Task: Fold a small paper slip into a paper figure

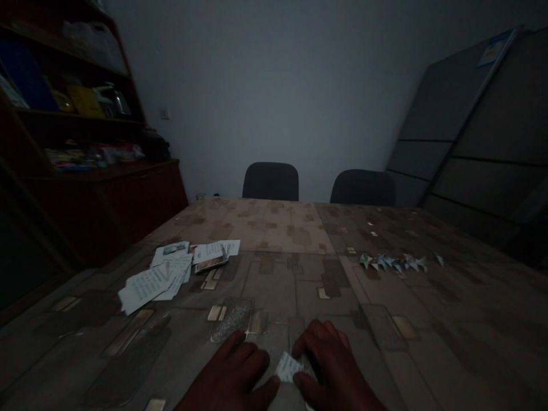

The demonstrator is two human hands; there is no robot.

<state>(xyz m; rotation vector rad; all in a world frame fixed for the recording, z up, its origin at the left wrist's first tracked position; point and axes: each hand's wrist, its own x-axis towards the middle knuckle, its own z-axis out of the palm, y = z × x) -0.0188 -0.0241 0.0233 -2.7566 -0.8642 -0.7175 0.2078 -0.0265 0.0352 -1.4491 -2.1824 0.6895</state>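
Observation:
A small piece of folded paper (287,367) with printed text lies near the table's front edge, between my two hands. My right hand (329,365) has its thumb and bent forefinger on the paper's right side, gripping it. From the other side, the thumb of my left hand (235,374) reaches the paper's lower left corner. The other left fingers are bent and rest apart from the thumb, with no paper between them. Dim light hides the fine folds. Toward the right stands a row of several small folded paper pieces (394,262), with one more paper piece (438,258) beside it.
Loose printed sheets (148,285) and a small stack of cards or papers (212,257) lie on the left of the patterned table (265,228). Two dark chairs (270,181) stand behind it. A shelf cabinet (141,200) is at left, a grey panelled cabinet (432,125) at right.

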